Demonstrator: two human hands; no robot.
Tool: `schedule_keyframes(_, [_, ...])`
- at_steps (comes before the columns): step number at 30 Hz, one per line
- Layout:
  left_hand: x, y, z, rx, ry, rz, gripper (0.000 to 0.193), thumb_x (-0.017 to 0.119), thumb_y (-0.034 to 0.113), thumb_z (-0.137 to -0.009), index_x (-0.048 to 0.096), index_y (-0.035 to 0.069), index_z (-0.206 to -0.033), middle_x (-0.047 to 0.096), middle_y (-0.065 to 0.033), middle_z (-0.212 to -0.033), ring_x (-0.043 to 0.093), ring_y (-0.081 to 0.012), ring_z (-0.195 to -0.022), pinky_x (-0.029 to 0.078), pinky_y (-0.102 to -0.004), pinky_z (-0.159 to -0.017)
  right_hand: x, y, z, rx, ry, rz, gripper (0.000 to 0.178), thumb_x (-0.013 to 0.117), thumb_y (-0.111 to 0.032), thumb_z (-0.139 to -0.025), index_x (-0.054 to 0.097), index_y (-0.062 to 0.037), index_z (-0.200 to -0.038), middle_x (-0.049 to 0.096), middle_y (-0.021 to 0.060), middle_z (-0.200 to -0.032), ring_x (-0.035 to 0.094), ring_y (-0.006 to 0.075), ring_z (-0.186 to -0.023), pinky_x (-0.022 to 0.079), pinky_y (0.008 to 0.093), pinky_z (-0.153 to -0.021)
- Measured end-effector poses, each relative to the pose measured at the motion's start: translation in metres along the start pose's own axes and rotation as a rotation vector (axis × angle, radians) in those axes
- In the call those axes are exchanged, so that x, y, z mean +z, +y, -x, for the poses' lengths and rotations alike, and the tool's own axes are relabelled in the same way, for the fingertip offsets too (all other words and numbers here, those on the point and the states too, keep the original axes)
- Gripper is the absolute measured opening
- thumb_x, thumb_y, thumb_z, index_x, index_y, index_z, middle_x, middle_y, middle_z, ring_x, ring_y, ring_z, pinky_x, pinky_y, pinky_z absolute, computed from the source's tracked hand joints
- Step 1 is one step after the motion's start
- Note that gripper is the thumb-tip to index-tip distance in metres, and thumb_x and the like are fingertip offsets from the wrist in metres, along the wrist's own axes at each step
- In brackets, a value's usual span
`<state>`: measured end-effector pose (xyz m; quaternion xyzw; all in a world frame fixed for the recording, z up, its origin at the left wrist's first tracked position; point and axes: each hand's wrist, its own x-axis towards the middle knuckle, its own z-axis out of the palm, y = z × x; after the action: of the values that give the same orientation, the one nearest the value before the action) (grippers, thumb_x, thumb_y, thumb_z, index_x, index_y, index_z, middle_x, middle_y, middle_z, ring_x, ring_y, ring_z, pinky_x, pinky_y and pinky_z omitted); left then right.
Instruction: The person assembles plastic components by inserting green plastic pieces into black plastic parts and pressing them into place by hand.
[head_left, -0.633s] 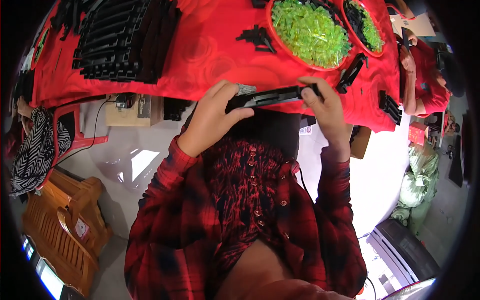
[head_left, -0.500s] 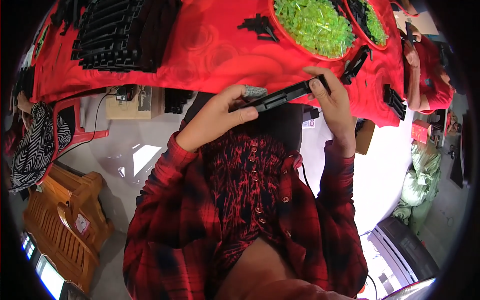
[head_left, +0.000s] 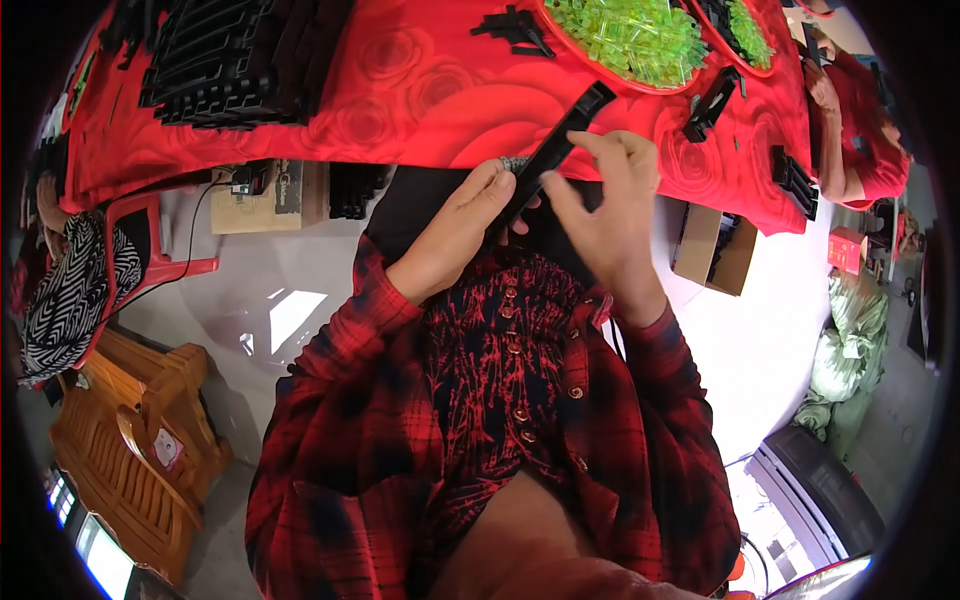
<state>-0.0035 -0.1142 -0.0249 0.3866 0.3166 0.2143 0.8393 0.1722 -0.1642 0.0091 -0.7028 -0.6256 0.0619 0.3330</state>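
- A long-sleeved shirt in red and black plaid is worn open down the front, its two edges parted over the chest and belly.
- A row of small round buttons is seen down the right-hand edge of the open shirt, red-brown in colour.
- Beneath it, a red top with a black, streaky, branch-like print is worn, with its own line of small buttons down the middle.
- Both sleeves are worn down to the wrists, ending in plaid cuffs.
- The left hand and the right hand are bare, without gloves; a grey patterned cover is worn on one left fingertip.
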Motion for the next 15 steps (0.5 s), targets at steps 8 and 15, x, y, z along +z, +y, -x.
schedule_keyframes(8, [-0.003,-0.024,-0.014,0.17,0.082,-0.126,0.034,0.042,0.035,-0.107,0.051,0.005,-0.118,0.053,-0.0005,-0.092,0.053,-0.0076,-0.079,0.042,-0.0228,-0.067,0.015,-0.013,-0.002,0.104,-0.139,0.114,0.06,0.078,-0.02,-0.076,0.054,-0.0007,-0.127,0.048,0.0196,-0.119,0.045,0.0363,-0.114,0.033,0.0471,-0.097])
schedule_keyframes(15, [-0.001,-0.023,-0.009,0.252,0.136,-0.321,0.03,0.049,0.031,-0.105,0.05,0.002,-0.112,0.051,-0.002,-0.087,0.047,-0.0082,-0.076,0.041,-0.025,-0.067,0.024,-0.01,0.001,0.148,-0.184,0.12,0.057,0.076,-0.018,-0.073,0.056,-0.0008,-0.123,0.049,0.0192,-0.117,0.045,0.0358,-0.111,0.033,0.0466,-0.095])
